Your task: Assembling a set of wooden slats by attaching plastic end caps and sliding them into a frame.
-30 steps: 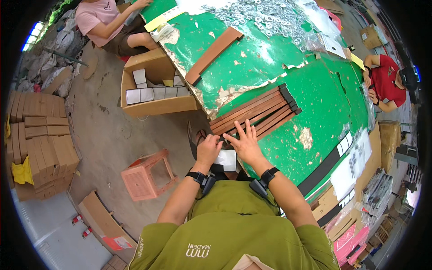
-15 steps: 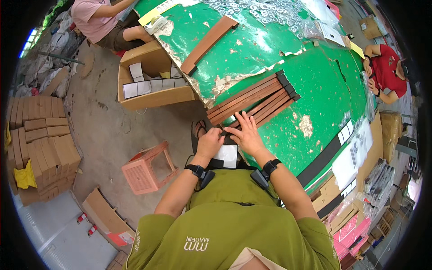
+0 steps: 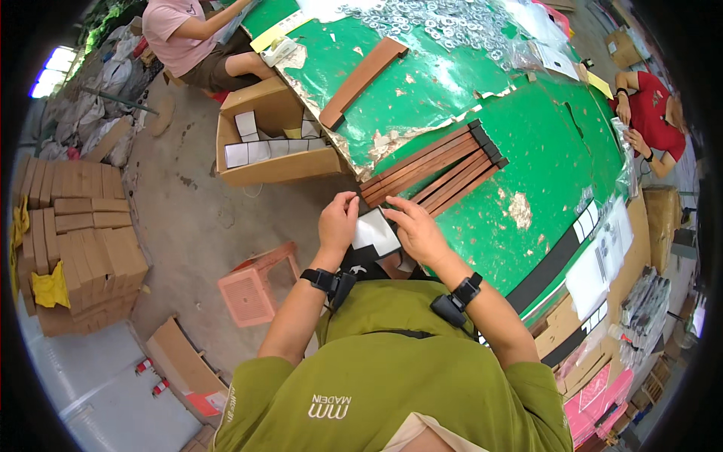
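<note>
Between my hands, close to the near table edge, is a black-edged white square patch [image 3: 378,232], tilted, with black material at its lower left. My right hand [image 3: 420,232] grips its right edge, the index finger stretched out toward the wooden bars. My left hand [image 3: 337,226] is closed beside the patch's left edge, thumb and index fingertips together; whatever they pinch is too small to make out. Just beyond my fingers a bundle of reddish-brown wooden bars [image 3: 422,167] lies on the green table [image 3: 542,162], with black end pieces [image 3: 488,143] at its far end.
A lone brown bar [image 3: 365,81] and many metal washers [image 3: 440,24] lie farther up the table. At left stands an open carton [image 3: 290,167] with white-patched strips. A pink stool [image 3: 252,286] stands below it. Two other people sit at the table's far left and right.
My hands have drawn back from the wooden bars and spread slightly apart. The white patch, lower by my lap before, is now raised between them.
</note>
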A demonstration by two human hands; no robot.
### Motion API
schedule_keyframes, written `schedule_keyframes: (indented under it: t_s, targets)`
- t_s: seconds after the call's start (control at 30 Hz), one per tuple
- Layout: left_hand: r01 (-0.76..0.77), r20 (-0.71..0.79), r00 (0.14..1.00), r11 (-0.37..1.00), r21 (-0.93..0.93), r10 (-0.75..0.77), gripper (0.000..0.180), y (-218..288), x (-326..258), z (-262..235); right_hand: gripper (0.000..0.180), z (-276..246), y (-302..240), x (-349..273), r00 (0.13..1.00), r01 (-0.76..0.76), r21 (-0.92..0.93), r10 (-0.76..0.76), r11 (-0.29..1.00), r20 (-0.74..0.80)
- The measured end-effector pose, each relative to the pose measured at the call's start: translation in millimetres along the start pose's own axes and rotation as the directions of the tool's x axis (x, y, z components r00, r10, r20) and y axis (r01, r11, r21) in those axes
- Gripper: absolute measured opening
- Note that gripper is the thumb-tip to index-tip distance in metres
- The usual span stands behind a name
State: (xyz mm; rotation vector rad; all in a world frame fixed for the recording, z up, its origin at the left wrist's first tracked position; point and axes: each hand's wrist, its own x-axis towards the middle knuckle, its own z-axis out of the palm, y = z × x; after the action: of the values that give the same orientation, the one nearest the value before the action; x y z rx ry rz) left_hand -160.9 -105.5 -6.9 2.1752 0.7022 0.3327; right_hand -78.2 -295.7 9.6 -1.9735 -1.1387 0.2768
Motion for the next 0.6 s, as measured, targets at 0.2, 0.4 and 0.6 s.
schedule_keyframes:
  t_s: [0.2,0.4,0.6]
  targets:
    - [-0.01,-0.027,1.0,0.999,0.044,0.011,0.018,3.9,14.6,0.2,0.039,-18.9,-50.7,12.9,0.993,0.066,-0.159,-0.081,0.985,-0.088]
    - [0.02,-0.041,0.999,0.997,-0.069,-0.023,0.021,8.9,20.7,2.8,0.022,0.8,-41.1,0.5,0.996,0.094,-0.149,-0.094,0.984,0.009]
    - [0.007,0.098,0.995,0.999,0.042,-0.011,0.02,-11.9,11.0,0.7,0.014,7.2,-43.3,1.4,0.965,0.262,-0.095,-0.259,0.961,0.04]
